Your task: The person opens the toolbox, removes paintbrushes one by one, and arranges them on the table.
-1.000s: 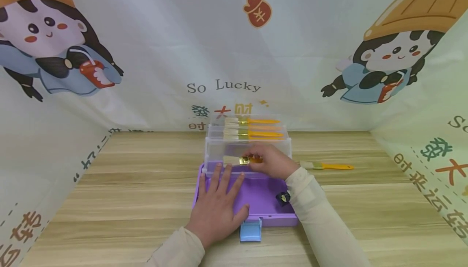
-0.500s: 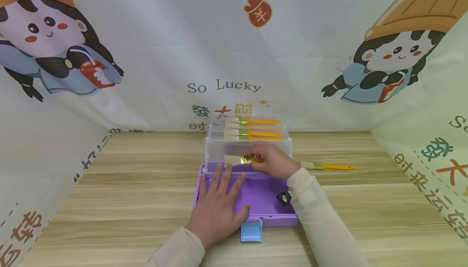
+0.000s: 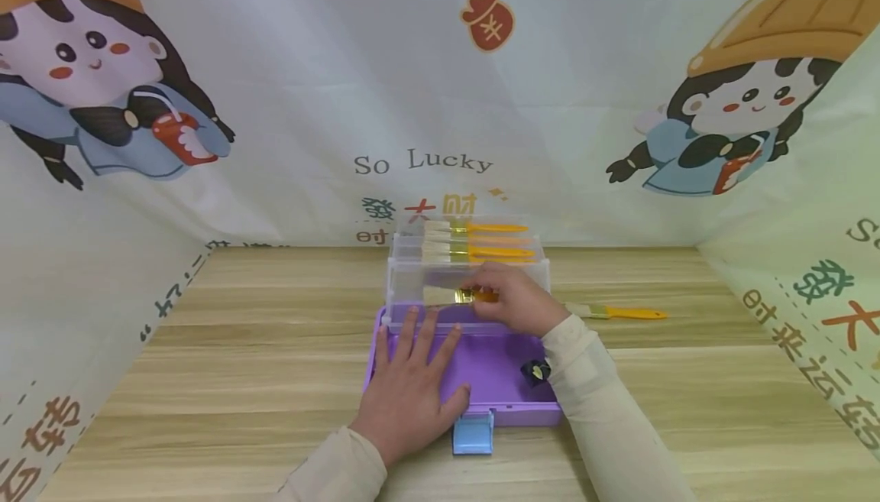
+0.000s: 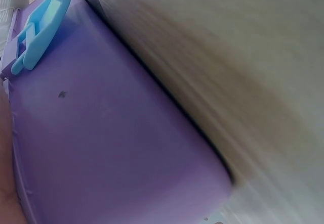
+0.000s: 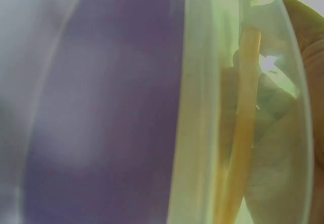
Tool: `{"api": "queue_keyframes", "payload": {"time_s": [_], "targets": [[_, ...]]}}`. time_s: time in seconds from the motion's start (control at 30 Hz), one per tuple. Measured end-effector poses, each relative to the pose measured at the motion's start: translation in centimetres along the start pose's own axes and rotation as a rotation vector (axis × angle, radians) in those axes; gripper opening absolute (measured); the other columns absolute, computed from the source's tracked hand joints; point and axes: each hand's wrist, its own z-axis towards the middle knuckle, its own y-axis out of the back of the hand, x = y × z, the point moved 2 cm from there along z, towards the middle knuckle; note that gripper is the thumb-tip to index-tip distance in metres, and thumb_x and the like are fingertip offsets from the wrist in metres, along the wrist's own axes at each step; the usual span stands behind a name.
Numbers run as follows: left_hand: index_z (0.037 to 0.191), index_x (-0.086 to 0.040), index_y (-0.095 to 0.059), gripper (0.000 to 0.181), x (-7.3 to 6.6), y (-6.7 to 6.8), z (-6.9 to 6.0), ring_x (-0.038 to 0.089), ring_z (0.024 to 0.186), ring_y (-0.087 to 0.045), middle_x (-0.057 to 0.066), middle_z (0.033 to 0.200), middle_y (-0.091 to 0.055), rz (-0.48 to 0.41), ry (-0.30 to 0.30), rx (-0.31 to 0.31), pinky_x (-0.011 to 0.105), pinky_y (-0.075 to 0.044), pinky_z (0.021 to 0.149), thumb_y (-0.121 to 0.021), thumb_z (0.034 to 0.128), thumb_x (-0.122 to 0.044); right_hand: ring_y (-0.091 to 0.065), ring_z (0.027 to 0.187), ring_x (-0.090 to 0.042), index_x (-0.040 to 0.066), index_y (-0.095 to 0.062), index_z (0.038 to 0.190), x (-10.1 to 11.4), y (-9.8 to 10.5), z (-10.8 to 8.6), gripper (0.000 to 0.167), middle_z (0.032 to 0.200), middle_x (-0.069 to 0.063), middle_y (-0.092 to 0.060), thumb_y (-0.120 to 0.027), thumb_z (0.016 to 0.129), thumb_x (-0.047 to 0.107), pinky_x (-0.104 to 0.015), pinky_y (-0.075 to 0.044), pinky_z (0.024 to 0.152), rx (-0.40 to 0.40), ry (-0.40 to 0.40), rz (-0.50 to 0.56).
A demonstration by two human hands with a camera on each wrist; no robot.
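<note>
In the head view, my right hand (image 3: 512, 299) pinches a flat paintbrush (image 3: 464, 296) by its orange handle, its pale bristles pointing left. The brush is at the lowest clear tray (image 3: 406, 288) of an open purple box (image 3: 481, 368). Through clear plastic, the right wrist view shows an orange handle (image 5: 246, 107) beside the hand. My left hand (image 3: 410, 399) lies with spread, straight fingers over the left part of the purple base. Several more brushes (image 3: 498, 253) lie in the raised upper trays.
Another orange-handled brush (image 3: 632, 312) lies on the wooden table to the right of the box. A small black item (image 3: 535, 371) sits in the base's right corner. The blue latch (image 3: 473, 435) hangs open at the front. A printed cloth (image 3: 426, 97) walls the back and sides.
My right hand has risen slightly, and the held brush has moved up and a little to the right. The left hand stays in place.
</note>
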Motion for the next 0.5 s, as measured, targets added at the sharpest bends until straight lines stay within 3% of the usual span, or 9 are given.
{"api": "queue_keyframes", "payload": {"time_s": [0.3, 0.5], "targets": [[0.154, -0.02, -0.04, 0.071, 0.1, 0.0, 0.1, 0.039, 0.149, -0.01, 0.016, 0.162, -0.022, -0.001, -0.005, -0.004, 0.069, -0.008, 0.112, -0.04, 0.0955, -0.061, -0.057, 0.088, -0.012, 0.013, -0.073, 0.114, 0.3, 0.7, 0.0, 0.027, 0.105, 0.005, -0.066, -0.069, 0.088, 0.007, -0.031, -0.051, 0.076, -0.014, -0.017, 0.017], [0.154, -0.021, -0.04, 0.071, 0.1, 0.1, -0.1, 0.039, 0.149, -0.012, 0.016, 0.162, -0.021, 0.004, -0.003, -0.008, 0.069, -0.01, 0.111, -0.04, 0.0957, -0.06, -0.059, 0.09, -0.014, 0.011, -0.073, 0.115, 0.7, 1.4, 0.0, 0.029, 0.106, 0.002, -0.067, -0.068, 0.087, 0.006, -0.032, -0.052, 0.078, -0.031, 0.014, 0.004]]}}
